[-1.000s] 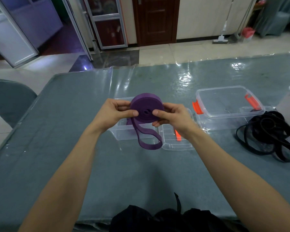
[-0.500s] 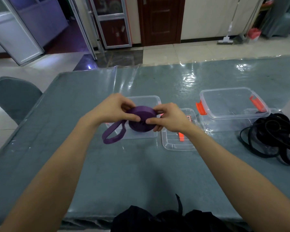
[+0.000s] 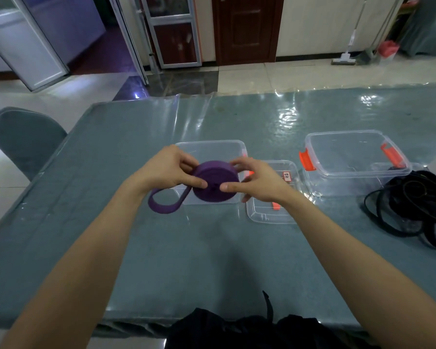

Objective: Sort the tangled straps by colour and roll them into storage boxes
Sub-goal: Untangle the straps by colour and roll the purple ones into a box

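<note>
Between left hand [image 3: 170,167] and right hand [image 3: 257,182], a purple strap roll [image 3: 215,181], gripped from both sides: thumbs on the near face, other fingers curled over the far rim and mostly hidden behind it. Held over the open clear box [image 3: 212,146] near the middle of the table [image 3: 161,248]; touching the rim or not, hard to tell. At 8 o'clock of the roll, its loose tail [image 3: 161,209] looping out. At 3 o'clock, a clear lid [image 3: 272,217] lying flat, partly covered by the right hand, with a small label [image 3: 286,176] that is not readable. At 2 o'clock, a second clear box [image 3: 350,137] with orange latches. Beyond it, black straps [image 3: 413,205] in a tangle, cut off by the frame edge.
</note>
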Action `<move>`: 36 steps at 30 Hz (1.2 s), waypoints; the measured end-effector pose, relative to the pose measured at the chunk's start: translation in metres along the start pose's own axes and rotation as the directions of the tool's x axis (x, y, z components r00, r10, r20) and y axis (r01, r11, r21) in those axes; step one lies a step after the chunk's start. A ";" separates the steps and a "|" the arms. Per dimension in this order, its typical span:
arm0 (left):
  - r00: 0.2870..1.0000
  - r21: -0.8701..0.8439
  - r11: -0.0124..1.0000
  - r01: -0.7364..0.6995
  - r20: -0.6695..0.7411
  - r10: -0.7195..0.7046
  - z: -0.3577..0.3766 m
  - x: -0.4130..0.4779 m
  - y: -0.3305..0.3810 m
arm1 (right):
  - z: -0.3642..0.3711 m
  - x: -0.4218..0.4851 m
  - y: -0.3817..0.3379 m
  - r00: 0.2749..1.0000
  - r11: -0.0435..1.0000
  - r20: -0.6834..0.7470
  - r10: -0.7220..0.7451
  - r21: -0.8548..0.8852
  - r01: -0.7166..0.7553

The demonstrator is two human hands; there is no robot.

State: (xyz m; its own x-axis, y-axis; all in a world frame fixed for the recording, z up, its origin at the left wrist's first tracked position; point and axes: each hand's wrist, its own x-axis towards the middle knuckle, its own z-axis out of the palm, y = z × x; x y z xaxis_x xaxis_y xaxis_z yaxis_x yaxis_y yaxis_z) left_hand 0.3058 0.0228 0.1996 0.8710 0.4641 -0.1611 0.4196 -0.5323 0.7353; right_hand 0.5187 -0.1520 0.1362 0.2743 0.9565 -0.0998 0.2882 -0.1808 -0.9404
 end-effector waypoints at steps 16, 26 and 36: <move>0.968 -0.563 0.814 -0.140 -0.252 -0.007 0.033 -0.006 -0.032 | 0.018 0.005 0.009 0.994 0.888 -0.099 -0.040 0.453 0.081; 0.772 -0.578 0.772 -0.264 -0.607 -0.190 0.086 0.027 -0.012 | 0.033 0.023 0.026 0.971 0.602 -0.176 0.160 0.797 0.046; 0.903 -0.107 0.994 -0.003 -0.428 -0.043 0.062 0.055 -0.030 | 0.006 0.051 0.047 0.987 0.915 0.008 0.164 0.372 -0.155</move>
State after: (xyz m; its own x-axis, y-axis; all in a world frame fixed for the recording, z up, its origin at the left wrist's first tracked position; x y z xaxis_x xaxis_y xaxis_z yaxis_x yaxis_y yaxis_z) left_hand 0.3569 0.0199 0.1279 0.6592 0.7447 0.1045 0.3868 -0.4550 0.8021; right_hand 0.5403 -0.1102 0.0850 0.3106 0.9158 -0.2548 -0.1195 -0.2283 -0.9662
